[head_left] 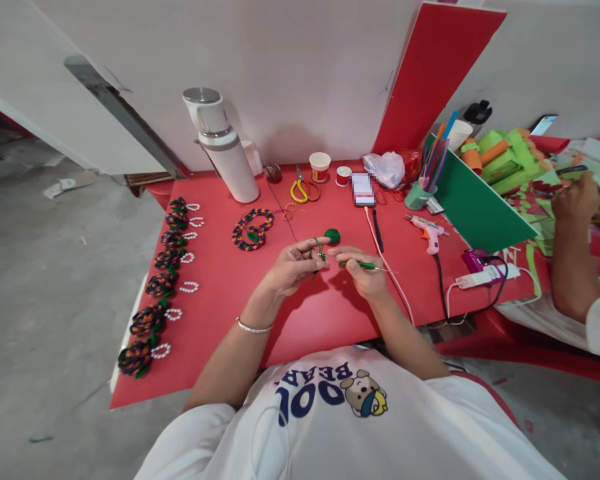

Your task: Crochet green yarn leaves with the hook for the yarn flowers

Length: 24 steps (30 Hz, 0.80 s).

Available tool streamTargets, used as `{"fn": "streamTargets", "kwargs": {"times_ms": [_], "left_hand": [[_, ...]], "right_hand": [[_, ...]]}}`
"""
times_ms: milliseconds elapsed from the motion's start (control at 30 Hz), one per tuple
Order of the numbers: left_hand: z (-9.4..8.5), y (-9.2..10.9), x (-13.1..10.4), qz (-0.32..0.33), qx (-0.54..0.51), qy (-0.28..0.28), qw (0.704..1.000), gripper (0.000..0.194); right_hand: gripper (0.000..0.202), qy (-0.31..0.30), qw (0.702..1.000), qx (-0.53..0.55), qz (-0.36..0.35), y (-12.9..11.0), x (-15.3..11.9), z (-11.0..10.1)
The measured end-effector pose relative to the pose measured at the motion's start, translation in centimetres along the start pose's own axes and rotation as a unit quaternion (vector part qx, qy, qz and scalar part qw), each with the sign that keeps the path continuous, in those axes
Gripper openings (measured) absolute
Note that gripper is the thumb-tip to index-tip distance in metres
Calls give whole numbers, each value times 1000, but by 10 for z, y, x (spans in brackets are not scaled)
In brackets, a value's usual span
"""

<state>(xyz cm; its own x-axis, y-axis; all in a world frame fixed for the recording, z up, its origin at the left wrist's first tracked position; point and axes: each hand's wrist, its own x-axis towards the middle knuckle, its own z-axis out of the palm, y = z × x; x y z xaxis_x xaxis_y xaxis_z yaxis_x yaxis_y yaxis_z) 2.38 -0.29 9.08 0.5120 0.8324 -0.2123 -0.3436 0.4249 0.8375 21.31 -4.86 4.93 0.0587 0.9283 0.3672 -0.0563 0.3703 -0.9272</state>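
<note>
My left hand (295, 268) is closed on a small piece of green yarn work (321, 256), with a strand looped over its raised index finger. Close beside it, my right hand (367, 279) grips a crochet hook (366, 265) with a green handle. The hook's tip is too small to make out against the yarn. Just behind both hands rests a green yarn ball (333, 237). To the left on the red table (300, 327) lies a ring-shaped braid of multicoloured yarn (237, 239).
Along the left edge sit several yarn bundles (161, 285) with bead loops (189, 287). A thermos (229, 163), scissors (303, 190), paper cup (320, 167) and phone (363, 189) stand or lie behind. At right are a glue gun (429, 233), power strip (487, 275) and another person's arm (573, 267).
</note>
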Motion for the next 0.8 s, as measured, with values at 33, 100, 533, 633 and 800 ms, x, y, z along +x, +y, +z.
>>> {"fn": "streamTargets", "kwargs": {"times_ms": [33, 100, 533, 633, 800], "left_hand": [[0, 0, 0, -2, -1, 0, 1000, 57], [0, 1, 0, -9, -2, -2, 1000, 59], [-2, 0, 0, 18, 8, -14, 1000, 50], [-2, -1, -1, 36, 1, -19, 999, 50], [-3, -1, -3, 4, 0, -47, 999, 58]], "right_hand": [[30, -4, 1000, 3, 0, -1, -1, 1], [32, -10, 1000, 6, 3, -4, -1, 3], [17, -29, 985, -140, -99, -26, -1, 6], [17, -46, 979, -137, -143, -31, 0, 5], [8, -97, 979, -127, -124, -40, 3, 4]]}}
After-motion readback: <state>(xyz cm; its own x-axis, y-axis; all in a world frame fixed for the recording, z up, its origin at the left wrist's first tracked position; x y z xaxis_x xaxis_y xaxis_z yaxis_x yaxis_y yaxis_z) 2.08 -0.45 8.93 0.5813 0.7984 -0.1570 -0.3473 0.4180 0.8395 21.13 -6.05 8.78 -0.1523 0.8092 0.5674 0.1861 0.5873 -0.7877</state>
